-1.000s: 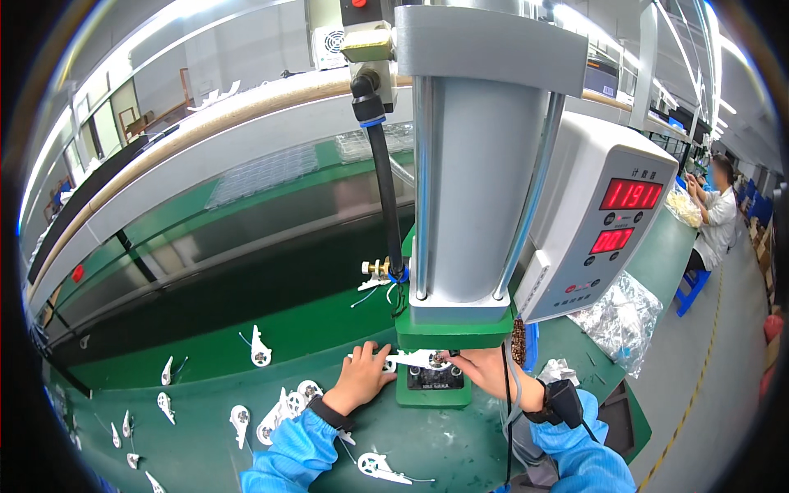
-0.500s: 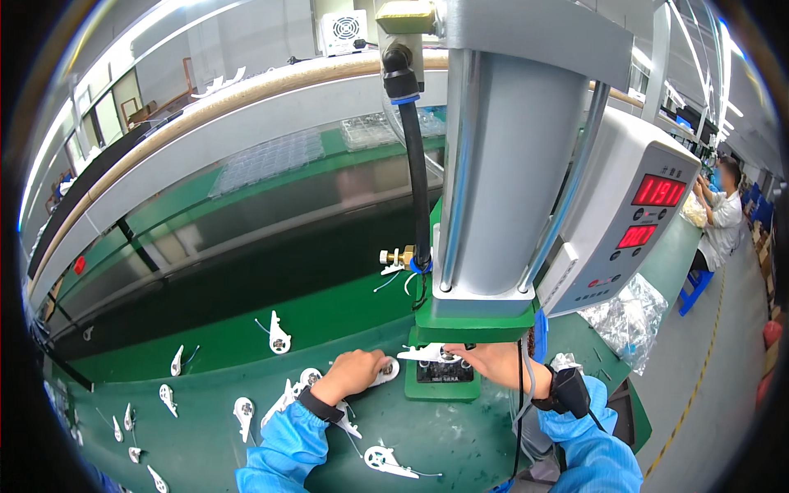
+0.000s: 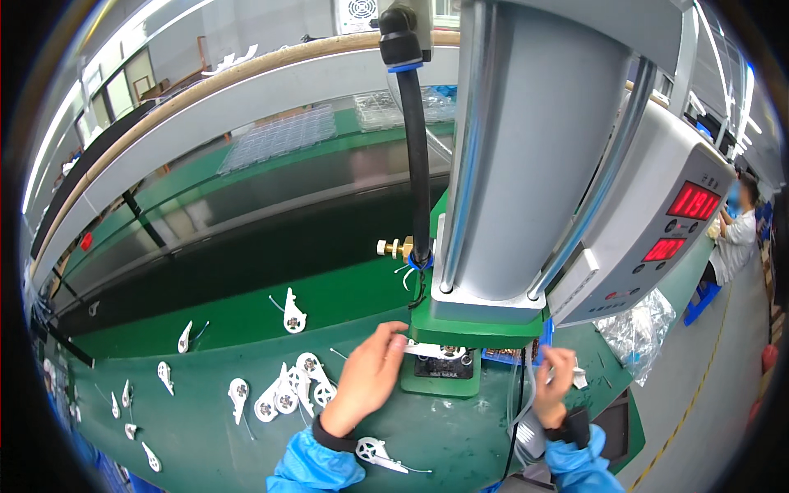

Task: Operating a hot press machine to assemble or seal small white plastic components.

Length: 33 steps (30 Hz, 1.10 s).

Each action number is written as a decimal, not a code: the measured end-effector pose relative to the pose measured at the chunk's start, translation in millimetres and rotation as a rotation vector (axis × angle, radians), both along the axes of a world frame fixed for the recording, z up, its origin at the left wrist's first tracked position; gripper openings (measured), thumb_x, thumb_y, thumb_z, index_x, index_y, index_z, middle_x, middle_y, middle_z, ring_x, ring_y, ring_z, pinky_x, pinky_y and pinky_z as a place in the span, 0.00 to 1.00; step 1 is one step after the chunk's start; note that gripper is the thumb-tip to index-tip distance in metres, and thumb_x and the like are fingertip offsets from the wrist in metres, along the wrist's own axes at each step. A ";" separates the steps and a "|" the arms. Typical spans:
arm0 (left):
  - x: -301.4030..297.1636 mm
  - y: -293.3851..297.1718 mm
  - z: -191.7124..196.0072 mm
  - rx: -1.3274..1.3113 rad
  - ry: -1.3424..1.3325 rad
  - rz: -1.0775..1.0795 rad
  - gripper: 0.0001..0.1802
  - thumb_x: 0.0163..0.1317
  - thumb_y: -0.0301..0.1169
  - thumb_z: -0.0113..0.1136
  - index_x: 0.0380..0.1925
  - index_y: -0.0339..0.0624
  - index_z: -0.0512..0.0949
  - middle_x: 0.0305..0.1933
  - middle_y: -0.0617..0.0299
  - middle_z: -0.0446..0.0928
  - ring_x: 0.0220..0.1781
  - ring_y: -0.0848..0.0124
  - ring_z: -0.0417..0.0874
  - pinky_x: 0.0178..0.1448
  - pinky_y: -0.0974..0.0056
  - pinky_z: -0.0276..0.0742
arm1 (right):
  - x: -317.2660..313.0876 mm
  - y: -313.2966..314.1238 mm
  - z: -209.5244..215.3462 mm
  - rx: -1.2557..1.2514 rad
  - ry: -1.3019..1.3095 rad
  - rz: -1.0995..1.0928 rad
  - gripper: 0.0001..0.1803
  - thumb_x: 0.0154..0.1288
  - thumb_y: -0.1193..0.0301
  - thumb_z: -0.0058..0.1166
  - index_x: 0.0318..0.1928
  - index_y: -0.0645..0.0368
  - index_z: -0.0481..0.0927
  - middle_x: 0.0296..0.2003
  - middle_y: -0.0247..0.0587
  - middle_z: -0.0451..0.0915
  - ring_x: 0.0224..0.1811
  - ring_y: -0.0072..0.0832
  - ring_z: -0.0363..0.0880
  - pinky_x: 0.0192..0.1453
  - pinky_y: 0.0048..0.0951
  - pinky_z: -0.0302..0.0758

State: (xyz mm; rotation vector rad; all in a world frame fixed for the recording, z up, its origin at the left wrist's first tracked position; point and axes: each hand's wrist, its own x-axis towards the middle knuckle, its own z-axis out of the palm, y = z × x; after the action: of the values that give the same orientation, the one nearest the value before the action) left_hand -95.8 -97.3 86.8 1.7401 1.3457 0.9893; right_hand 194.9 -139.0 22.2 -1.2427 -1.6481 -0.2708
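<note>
A white plastic lever-like part [image 3: 448, 352], with a round end and a narrow tail, lies on the black block [image 3: 444, 367] under the press head [image 3: 481, 329]. My left hand [image 3: 370, 374] is beside its tail, fingers stretched out; whether they touch it is hard to see. To the right of the press, my right hand [image 3: 555, 384] has its fingers bent together by a blue tray [image 3: 501, 355] of small copper-coloured pieces. Anything between those fingers is too small to make out. Several similar white parts [image 3: 286, 400] lie grouped left of my left hand.
More white parts [image 3: 165, 376] with thin wires are scattered across the green table. A grey press cylinder [image 3: 534, 164] and a white control box [image 3: 649, 230] with red digits rise ahead. Clear plastic bags [image 3: 637, 329] lie at right. A person [image 3: 734, 230] sits farther off.
My right hand has left the part on the block and moved right, to the blue tray. My left hand has lifted off the table parts and shifted towards the press. The view has shifted slightly.
</note>
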 end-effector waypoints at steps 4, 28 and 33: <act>24.7 -7.5 -23.9 -0.012 -0.071 0.068 0.11 0.67 0.33 0.39 0.40 0.39 0.68 0.28 0.51 0.76 0.32 0.53 0.78 0.37 0.57 0.72 | -3.6 3.3 -6.8 -0.096 0.073 0.061 0.17 0.50 0.85 0.48 0.43 0.64 0.74 0.35 0.49 0.71 0.34 0.41 0.70 0.38 0.33 0.69; 6.5 2.5 -43.0 -0.070 -0.504 -0.161 0.13 0.68 0.31 0.38 0.42 0.36 0.71 0.27 0.64 0.75 0.26 0.79 0.71 0.31 0.74 0.66 | 2.4 46.3 -30.4 -0.474 -0.754 -0.168 0.10 0.55 0.69 0.46 0.36 0.57 0.76 0.33 0.40 0.73 0.42 0.37 0.67 0.43 0.37 0.59; 1.7 -2.1 -38.8 -0.069 -0.512 -0.179 0.13 0.68 0.33 0.39 0.42 0.38 0.72 0.27 0.66 0.75 0.25 0.80 0.70 0.29 0.76 0.62 | -9.9 49.2 -11.3 -0.577 -0.700 -0.251 0.10 0.53 0.68 0.48 0.36 0.55 0.77 0.34 0.40 0.74 0.42 0.35 0.70 0.42 0.36 0.66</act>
State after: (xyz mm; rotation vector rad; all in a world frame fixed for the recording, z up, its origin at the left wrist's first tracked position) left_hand -94.2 -99.4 48.0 1.3975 0.8710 1.1693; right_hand 185.1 -89.8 10.9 -1.9463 -2.2595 -0.4384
